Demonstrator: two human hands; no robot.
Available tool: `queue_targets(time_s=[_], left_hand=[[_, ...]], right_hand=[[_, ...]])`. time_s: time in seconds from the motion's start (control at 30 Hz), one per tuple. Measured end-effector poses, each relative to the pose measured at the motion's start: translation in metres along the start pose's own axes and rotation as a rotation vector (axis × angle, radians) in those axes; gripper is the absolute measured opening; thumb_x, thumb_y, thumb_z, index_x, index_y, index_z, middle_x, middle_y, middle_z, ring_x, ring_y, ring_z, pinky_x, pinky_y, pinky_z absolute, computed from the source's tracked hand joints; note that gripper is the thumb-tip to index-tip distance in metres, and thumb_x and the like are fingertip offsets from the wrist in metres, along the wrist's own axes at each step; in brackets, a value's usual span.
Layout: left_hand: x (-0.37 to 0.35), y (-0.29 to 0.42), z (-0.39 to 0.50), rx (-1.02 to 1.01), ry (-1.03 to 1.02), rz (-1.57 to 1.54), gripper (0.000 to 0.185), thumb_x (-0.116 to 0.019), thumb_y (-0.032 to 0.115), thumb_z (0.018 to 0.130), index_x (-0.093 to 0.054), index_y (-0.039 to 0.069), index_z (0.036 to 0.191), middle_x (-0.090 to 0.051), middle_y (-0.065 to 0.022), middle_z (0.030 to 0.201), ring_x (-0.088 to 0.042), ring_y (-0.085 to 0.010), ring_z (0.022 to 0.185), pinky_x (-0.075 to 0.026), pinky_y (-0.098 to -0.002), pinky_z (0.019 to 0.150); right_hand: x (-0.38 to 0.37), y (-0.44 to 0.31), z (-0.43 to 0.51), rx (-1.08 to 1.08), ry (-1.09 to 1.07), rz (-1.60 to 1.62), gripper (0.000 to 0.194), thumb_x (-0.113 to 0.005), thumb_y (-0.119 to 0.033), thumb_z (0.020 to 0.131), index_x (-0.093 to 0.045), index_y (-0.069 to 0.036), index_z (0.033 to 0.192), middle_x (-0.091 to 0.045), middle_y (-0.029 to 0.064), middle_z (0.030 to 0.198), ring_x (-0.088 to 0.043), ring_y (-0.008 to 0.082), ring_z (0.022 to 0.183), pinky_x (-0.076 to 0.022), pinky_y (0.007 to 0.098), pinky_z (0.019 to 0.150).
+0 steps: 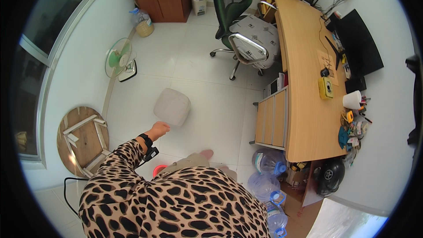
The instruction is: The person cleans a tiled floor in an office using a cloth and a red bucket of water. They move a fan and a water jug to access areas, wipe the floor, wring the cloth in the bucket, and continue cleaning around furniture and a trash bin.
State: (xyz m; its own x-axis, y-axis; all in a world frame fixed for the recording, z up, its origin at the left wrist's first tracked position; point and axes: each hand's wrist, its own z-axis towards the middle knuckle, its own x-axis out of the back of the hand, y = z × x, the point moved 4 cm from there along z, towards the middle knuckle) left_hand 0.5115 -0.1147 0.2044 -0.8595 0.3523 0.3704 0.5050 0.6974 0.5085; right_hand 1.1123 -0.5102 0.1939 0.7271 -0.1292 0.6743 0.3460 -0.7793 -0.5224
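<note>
My left hand reaches forward in the lower middle left, a black strap on its wrist. Its fingers look partly curled beside the near edge of a light grey cushioned stool; whether they touch it or hold anything small is not clear. A small black device hangs by the left sleeve. The right hand is out of view. Below the stool a pink shoe shows, and a red round container is partly hidden by my leg.
On the left are a round wooden tabletop on its side and a green fan. Ahead stands a wheeled office chair. A wooden desk runs along the right, with large plastic water bottles below its near end.
</note>
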Motion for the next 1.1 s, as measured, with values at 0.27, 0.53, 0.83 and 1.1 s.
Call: queue_targets(time_s=[0.27, 0.53, 0.83, 1.1], left_hand=[[-0.026, -0.062, -0.044, 0.287, 0.066, -0.322, 0.028, -0.064, 0.015, 0.080, -0.065, 0.004, 0.106, -0.066, -0.0066, 0.096, -0.063, -0.0211, 0.082, -0.048, -0.0355, 0.069], [-0.044, -0.090, -0.102, 0.358, 0.278, -0.528, 0.024, -0.063, 0.014, 0.083, -0.066, 0.004, 0.105, -0.068, -0.0084, 0.093, -0.066, -0.0235, 0.080, -0.051, -0.0366, 0.069], [-0.083, -0.149, -0.155, 0.398, 0.276, -0.478, 0.012, -0.061, 0.015, 0.085, -0.066, 0.008, 0.094, -0.066, -0.0067, 0.086, -0.066, -0.0222, 0.074, -0.050, -0.0375, 0.064], [-0.027, -0.154, -0.063, 0.239, 0.294, -0.514, 0.017, -0.062, 0.017, 0.085, -0.064, 0.005, 0.097, -0.066, -0.0088, 0.089, -0.066, -0.0238, 0.075, -0.052, -0.0401, 0.065]], right_hand=[[0.010, -0.189, 0.136, 0.195, -0.248, 0.084, 0.028, -0.070, -0.012, 0.075, -0.049, -0.003, 0.059, -0.047, -0.0036, 0.058, -0.040, 0.0078, 0.057, -0.0373, 0.0280, 0.052], [-0.038, -0.320, 0.240, 0.243, -0.583, 0.310, 0.011, -0.068, 0.000, 0.077, -0.058, -0.005, 0.079, -0.058, 0.0004, 0.072, -0.052, 0.0090, 0.063, -0.0417, 0.0243, 0.058], [-0.118, -0.444, 0.305, 0.231, -0.697, 0.156, 0.012, -0.068, -0.011, 0.080, -0.065, -0.003, 0.088, -0.062, 0.0027, 0.080, -0.056, 0.0122, 0.073, -0.0463, 0.0277, 0.066], [-0.181, -0.565, 0.329, 0.227, -0.735, 0.007, 0.024, -0.075, -0.021, 0.079, -0.068, -0.002, 0.091, -0.065, 0.0034, 0.084, -0.058, 0.0129, 0.075, -0.0476, 0.0274, 0.068]])
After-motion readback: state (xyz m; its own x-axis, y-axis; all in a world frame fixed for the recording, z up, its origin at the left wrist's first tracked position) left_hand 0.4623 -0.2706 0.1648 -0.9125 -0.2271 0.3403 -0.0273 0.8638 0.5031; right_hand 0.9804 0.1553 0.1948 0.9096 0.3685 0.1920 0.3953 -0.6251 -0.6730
